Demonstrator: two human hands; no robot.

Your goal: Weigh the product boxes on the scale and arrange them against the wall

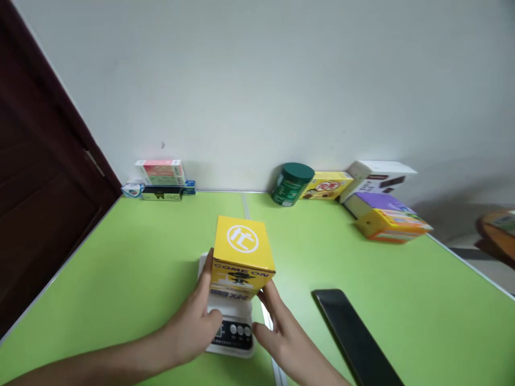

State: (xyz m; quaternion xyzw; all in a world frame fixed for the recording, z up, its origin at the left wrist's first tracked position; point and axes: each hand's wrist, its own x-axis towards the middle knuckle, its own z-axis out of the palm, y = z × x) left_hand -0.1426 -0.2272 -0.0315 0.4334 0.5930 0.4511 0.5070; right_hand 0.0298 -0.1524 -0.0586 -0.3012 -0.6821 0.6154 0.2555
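We hold a yellow box [243, 254] between our 2 hands above a white scale [231, 306] on the green desk [161, 241]. Our left hand [201, 321] grasps the box's left side, its thumb beside the scale's black control panel [237, 331]. Our right hand [279, 327] grasps the lower right side, its thumb near the scale's right edge. The box is tilted, with its logo face turned up towards us; we cannot tell whether its underside touches the scale.

To the right of our right hand lies a long black slab [354, 332], running out of view. Along the wall [241, 80], well apart from our hands, we see a green canister [292, 185], a yellow carton [328, 185] just beside it, then a white box [372, 177] and a purple-and-orange box [390, 217] in front. At the far left, a pink-and-green box [161, 172] sits above a black box [162, 193]. Something brown [499, 236] at the right edge is too blurred to name.
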